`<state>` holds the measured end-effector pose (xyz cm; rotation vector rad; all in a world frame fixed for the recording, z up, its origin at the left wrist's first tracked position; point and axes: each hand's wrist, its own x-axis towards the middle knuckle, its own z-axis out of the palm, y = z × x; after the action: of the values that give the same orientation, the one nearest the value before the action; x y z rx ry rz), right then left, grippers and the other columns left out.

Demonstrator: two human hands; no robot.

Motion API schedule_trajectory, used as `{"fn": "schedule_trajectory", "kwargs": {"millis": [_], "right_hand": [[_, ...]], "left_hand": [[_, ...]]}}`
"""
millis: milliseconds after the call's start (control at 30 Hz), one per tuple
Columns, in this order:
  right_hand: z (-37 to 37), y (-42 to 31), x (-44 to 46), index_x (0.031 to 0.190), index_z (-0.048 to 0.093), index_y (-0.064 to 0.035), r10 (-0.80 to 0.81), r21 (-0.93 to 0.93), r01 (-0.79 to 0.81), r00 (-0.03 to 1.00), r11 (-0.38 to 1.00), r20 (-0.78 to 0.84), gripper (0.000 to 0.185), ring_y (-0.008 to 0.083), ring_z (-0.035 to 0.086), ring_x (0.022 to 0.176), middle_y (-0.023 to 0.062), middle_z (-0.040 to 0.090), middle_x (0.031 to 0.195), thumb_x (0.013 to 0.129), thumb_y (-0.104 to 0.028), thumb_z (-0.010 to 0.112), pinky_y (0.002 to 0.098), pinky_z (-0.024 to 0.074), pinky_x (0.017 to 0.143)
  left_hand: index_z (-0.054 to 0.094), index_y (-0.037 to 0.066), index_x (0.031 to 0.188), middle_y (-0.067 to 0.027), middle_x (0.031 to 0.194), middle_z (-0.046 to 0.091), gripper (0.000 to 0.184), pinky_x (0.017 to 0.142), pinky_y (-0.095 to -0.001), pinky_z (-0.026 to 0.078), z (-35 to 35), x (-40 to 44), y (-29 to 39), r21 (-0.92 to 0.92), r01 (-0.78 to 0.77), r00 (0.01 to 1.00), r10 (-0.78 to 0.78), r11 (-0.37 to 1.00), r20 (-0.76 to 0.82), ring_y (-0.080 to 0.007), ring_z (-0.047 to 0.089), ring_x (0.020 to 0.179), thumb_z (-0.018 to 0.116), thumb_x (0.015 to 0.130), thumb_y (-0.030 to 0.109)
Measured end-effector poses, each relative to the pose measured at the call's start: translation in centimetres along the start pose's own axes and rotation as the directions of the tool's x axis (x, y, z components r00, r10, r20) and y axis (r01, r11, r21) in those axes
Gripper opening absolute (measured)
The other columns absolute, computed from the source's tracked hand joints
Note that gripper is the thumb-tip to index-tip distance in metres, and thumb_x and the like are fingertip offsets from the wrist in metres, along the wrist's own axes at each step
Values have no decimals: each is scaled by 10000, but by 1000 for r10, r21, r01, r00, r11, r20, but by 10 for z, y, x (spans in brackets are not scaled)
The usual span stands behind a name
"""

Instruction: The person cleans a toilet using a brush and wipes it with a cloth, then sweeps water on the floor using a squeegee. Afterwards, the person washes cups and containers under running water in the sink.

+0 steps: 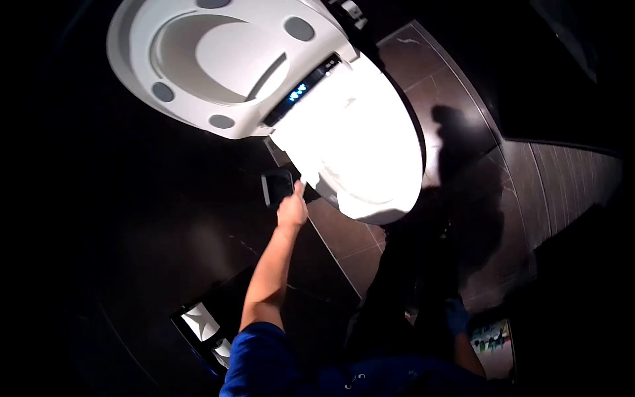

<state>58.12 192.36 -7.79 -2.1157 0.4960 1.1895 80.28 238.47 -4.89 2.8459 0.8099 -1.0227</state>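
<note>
My left hand [293, 208], bare, is closed beside the left outer edge of the toilet bowl [380, 145]. A thin pale edge shows at its fingertips; what it grips is unclear. Right by this hand is a dark rectangular object with a light rim [278, 188]. The toilet's seat and lid [225, 59] are raised, and a lit blue display [297, 92] shows at the hinge. My right hand [456, 316], in a blue glove, hangs low near my legs, its fingers too dark to make out.
White rolls [200, 321] sit in a dark recess at lower left. A container with colourful items [491, 341] stands at lower right. Brown floor tiles [350, 238] surround the toilet base, and a dark wall lies to the left.
</note>
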Motion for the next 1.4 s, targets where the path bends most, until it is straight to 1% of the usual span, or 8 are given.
{"fn": "schedule_trajectory", "kwargs": {"millis": [133, 167, 200, 433, 667, 900, 1133, 1400], "right_hand": [[1, 23, 4, 918, 579, -90, -21, 50, 22, 1000, 999, -17, 237, 266, 548, 868, 116, 584, 898, 701, -133, 496, 333, 426, 764], [-2, 23, 6, 918, 579, -90, -41, 42, 42, 999, 998, -18, 237, 266, 548, 868, 116, 584, 898, 701, -133, 496, 333, 426, 764], [-7, 23, 7, 914, 581, -91, -40, 19, 40, 999, 999, -17, 240, 265, 550, 863, 121, 585, 893, 695, -130, 491, 331, 428, 757], [-31, 35, 7, 914, 586, -61, -121, -11, 122, 993, 993, 7, 256, 250, 559, 839, 132, 590, 883, 675, -93, 500, 303, 430, 756], [-39, 48, 18, 916, 590, -96, -190, -59, 193, 981, 979, 48, 251, 266, 554, 853, 130, 588, 893, 684, -130, 502, 326, 429, 758], [-46, 36, 14, 899, 590, -103, -185, -196, 191, 981, 962, 49, 224, 300, 530, 884, 156, 566, 924, 708, -175, 497, 361, 419, 766], [-53, 4, 3, 934, 585, -111, -36, -250, 56, 996, 967, 83, 255, 288, 518, 923, 160, 555, 973, 709, -185, 493, 361, 407, 791], [-46, 7, 2, 940, 588, -123, -113, -163, 121, 992, 979, 61, 264, 288, 521, 924, 149, 560, 969, 702, -171, 483, 352, 411, 794]], "left_hand": [[319, 156, 1144, -235, 878, 557, 439, 739, -433, 437, 80, -55, 18, -48, 41, 967, -28, 998, 252, -361, 553, 835, 472, 733, 153], [303, 152, 1183, -237, 899, 554, 476, 765, -429, 425, 116, -60, 20, -228, 48, 935, 37, 972, 353, -360, 537, 871, 472, 738, 163], [300, 113, 1211, -236, 914, 551, 483, 787, -423, 408, 98, -87, 43, -266, -114, 948, 185, 957, 259, -371, 521, 887, 454, 756, 166], [310, 49, 1224, -240, 791, 561, 466, 689, -415, 427, 50, -158, 52, -472, -76, 997, 73, 878, -25, -387, 541, 767, 448, 791, 153], [265, 83, 1241, -226, 669, 550, 485, 538, -419, 439, -52, -154, -8, -482, -227, 793, -127, 846, -596, -367, 559, 631, 451, 795, 118], [266, 90, 1213, -236, 652, 554, 474, 543, -473, 423, -58, -69, 8, -475, -148, 782, -192, 867, -593, -398, 544, 617, 453, 781, 149], [299, -27, 1210, -278, 869, 541, 486, 727, -391, 426, -50, -60, 27, -734, -310, 895, -75, 604, -440, -373, 539, 840, 462, 777, 119], [355, 32, 1203, -258, 886, 547, 416, 659, -345, 452, -136, -123, -25, -493, -400, 693, -96, 773, -714, -329, 569, 823, 443, 804, 112]]}}
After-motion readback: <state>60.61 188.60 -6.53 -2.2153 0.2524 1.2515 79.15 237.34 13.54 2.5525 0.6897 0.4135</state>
